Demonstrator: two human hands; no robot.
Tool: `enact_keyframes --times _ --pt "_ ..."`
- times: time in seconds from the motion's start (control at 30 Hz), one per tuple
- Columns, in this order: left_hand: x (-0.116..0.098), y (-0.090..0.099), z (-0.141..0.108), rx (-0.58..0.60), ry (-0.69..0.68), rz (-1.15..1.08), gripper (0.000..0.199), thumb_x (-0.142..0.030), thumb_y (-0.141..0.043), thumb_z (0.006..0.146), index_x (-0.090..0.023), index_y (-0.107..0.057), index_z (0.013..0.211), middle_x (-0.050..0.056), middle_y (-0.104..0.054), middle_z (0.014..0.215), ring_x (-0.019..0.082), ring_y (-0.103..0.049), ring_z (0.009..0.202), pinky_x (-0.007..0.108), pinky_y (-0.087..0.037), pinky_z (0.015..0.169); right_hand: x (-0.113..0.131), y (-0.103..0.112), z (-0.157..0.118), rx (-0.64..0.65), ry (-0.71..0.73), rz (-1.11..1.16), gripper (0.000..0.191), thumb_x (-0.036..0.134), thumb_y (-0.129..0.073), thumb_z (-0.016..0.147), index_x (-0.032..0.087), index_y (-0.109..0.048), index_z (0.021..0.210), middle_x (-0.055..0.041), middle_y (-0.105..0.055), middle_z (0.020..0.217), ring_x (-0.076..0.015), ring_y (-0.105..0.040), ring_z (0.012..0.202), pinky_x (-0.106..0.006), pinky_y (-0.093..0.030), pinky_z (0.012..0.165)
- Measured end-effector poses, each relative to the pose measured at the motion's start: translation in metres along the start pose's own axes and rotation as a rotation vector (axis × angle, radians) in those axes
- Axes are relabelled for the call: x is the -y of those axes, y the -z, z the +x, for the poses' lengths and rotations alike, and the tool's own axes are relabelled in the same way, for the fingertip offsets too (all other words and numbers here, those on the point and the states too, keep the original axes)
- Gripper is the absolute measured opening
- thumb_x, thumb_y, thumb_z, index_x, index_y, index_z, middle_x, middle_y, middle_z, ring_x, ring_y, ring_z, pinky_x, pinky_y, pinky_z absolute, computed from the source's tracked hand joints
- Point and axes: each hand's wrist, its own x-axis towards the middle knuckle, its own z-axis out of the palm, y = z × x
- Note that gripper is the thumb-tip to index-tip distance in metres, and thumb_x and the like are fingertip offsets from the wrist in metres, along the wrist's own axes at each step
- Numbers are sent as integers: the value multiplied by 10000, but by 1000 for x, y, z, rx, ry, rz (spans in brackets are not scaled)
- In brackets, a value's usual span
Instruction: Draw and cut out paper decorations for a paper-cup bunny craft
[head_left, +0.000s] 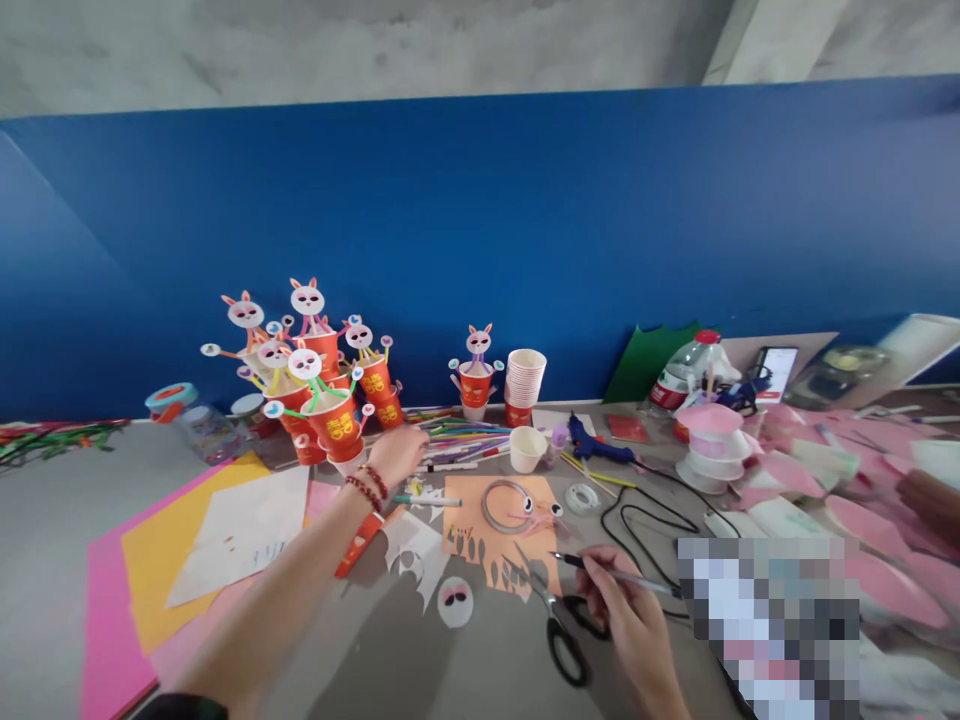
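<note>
R. hand (621,602) is pinching a pen (639,579); L. hand (400,454) is hiding its grip, can't tell. 6 rabbit-faced cups (336,426) are standing, prob. done; 1 earless paper face (455,604) is lying loose.

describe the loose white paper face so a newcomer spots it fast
On the grey table below the blue panel, find the orange sheet. Just on its near side, left of the scissors, lies a round white face with two dark eyes. Unlike the faces on the red cups, it lies flat and earless.
</note>
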Motion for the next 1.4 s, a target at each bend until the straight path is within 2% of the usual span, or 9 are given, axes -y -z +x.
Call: enact_keyframes --times 0.13,0.33,0.77,0.87,0.97,1.07,1.13,1.2,1.4 --pt "7 3 -4 5 -26 -53 191 -297 -524 947 -166 -663 940 44 -673 955 177 -639 867 326 -508 786 -1 2 1 -34 -17 34 398 566 -696 743 186 -617 830 2 -590 551 -113 -430 410 -211 -306 365" --pt "-8 0 -32 -66 -63 -166 298 -339 -444 948 -198 -664 804 25 -694 829 181 -630 784 263 -439 683 0 1 1 -22 -15 34 321 501 -678 783 191 -602 821 10 -584 561 -107 -430 417 -207 -312 372" --pt "4 12 -91 -299 18 -402 254 -370 -449 957 -225 -644 1033 25 -707 998 185 -660 903 263 -508 783 -5 -7 4 -7 -3 2 268 445 -671 791 190 -596 826 4 -591 573 -102 -425 425 -205 -293 381" --pt "8 7 -107 -311 18 -403 282 -399 -446 957 -222 -653 1033 40 -711 1009 200 -667 915 273 -523 786 -5 7 0 -127 120 -68 224 385 -654 796 197 -577 701 30 -518 503 -109 -424 430 -217 -308 401" --pt "12 0 -121 -290 15 -418 276 -404 -461 956 -222 -656 1023 44 -709 1028 203 -665 937 277 -519 814 -2 28 -2 -358 290 -97 207 337 -659 754 192 -571 637 38 -497 497 -110 -429 435 -226 -326 418" --pt "13 -8 -131 -253 19 -444 248 -389 -469 957 -232 -646 1034 35 -702 1034 194 -661 949 260 -516 810 4 46 1 -636 299 15 122 294 -644 768 182 -596 767 42 -551 545 -104 -446 438 -210 -319 415" --pt "9 -13 -134 -227 11 -467 235 -376 -468 959 -238 -636 1049 35 -696 1037 193 -658 948 257 -519 799 8 52 4 -708 294 89 132 288 -638 794 183 -590 860 41 -589 588 -95 -443 438 -202 -313 417" --pt "0 -17 -136 -193 -13 -484 225 -353 -459 965 -237 -630 1055 41 -691 1033 192 -657 934 258 -522 783 9 51 6 -658 290 80 172 316 -634 821 185 -587 922 23 -629 653 -88 -432 441 -202 -319 416" --pt "-28 -30 -139 -39 -216 -385 208 -269 -432 975 -224 -628 1028 51 -679 1003 205 -630 947 312 -500 831 -2 21 5 -279 188 -146 292 441 -541 904 180 -600 1020 -45 -662 820 -113 -482 490 -244 -428 451"
